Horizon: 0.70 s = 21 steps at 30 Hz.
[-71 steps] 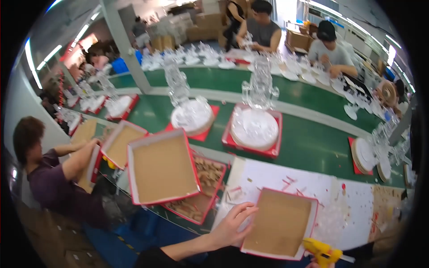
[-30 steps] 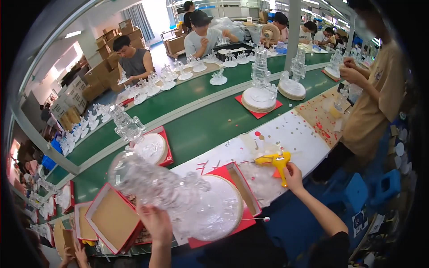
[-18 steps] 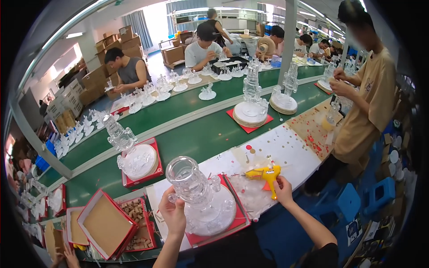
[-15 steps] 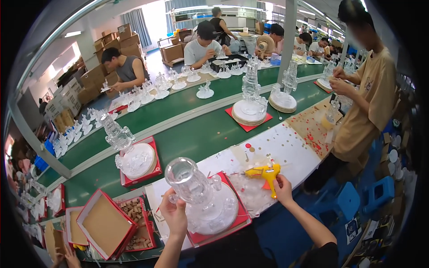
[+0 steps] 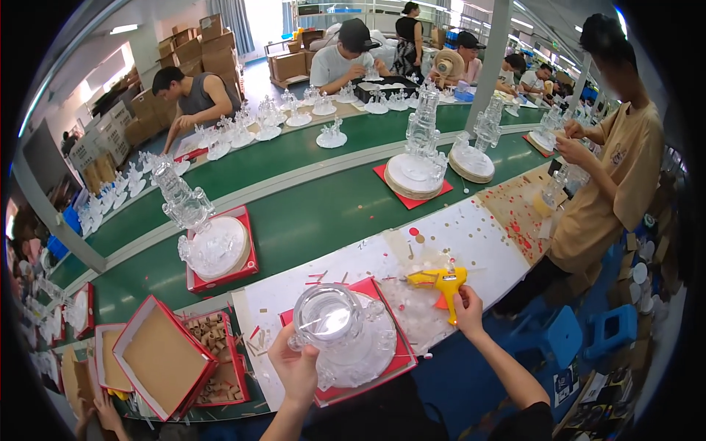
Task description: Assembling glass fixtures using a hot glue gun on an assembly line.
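Near the middle front stands a clear plastic tower-like piece (image 5: 327, 312) on a round white base (image 5: 379, 345). The base rests on a red square box or lid (image 5: 401, 359). My left hand (image 5: 293, 360) has its fingers around the tower's left side, and the tower's round top faces up toward me. To the right, my right hand (image 5: 468, 310) grips the handle of a yellow hot glue gun (image 5: 447, 281). Its nozzle points left over the work board, a little beyond the red box.
Tilted red boxes (image 5: 165, 360) and a box of brown cardboard tubes (image 5: 213, 338) sit at left. Similar clear towers (image 5: 421, 125) stand on the green conveyor (image 5: 309, 228). A person in a tan shirt (image 5: 614, 162) works at right; blue stools (image 5: 562, 338) stand below.
The view has shifted slightly. The tower's top has tipped toward me and shows more of its round end. My right hand keeps the glue gun in nearly the same place.
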Tool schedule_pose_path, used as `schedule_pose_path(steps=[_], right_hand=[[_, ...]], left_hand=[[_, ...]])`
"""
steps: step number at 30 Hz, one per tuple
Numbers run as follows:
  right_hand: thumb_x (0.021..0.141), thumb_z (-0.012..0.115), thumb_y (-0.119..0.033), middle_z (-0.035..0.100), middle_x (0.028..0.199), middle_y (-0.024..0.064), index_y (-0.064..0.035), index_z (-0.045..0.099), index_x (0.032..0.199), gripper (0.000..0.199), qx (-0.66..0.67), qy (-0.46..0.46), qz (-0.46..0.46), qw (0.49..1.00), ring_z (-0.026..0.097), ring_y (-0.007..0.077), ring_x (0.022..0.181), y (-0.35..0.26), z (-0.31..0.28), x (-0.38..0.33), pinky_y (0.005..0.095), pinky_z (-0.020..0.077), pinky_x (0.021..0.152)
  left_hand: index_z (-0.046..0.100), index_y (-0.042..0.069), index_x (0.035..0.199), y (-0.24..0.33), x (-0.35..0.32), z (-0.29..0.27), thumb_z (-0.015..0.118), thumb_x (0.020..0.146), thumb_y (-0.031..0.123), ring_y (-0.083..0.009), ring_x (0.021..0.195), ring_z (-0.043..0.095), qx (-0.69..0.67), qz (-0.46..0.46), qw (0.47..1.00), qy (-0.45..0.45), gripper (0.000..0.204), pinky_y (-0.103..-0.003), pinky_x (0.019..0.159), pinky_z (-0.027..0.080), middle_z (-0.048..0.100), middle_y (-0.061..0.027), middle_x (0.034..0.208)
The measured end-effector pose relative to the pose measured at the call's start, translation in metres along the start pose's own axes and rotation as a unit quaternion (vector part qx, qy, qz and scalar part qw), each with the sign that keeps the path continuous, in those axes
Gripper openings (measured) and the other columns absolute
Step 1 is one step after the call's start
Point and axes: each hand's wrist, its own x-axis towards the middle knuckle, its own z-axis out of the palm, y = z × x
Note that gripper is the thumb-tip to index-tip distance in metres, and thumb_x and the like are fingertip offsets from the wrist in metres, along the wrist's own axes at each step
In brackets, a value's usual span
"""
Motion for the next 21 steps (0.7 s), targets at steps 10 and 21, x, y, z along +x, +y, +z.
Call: schedule_pose_path(steps=[10,21], right_hand=[[0.092,0.058,-0.014,0.066,0.083,0.0086,0.0044,0.059,0.103,0.021,-0.017,0.015,-0.006,1.0,0.062,0.0112,0.069,-0.003,0.002,-0.001,0.0252,0.0504,0.062],[0.083,0.067,-0.027,0.068,0.096,0.018,-0.0001,0.065,0.101,0.033,-0.356,-0.131,-0.059,0.923,0.066,0.0332,0.087,-0.098,-0.03,0.011,0.0393,0.0537,0.075]], left_hand=[[0.048,-0.003,0.126,-0.022,-0.03,-0.001,0.076,0.083,0.039,-0.0147,0.106,0.051,0.064,0.005,0.998,-0.005,0.066,-0.031,0.093,0.042,0.053,-0.0078,0.116],[0.059,-0.006,0.119,-0.028,0.046,-0.049,0.064,0.089,0.048,-0.0202,0.106,0.056,0.14,0.01,0.986,-0.09,0.063,-0.034,0.094,0.042,0.063,-0.0119,0.111]])
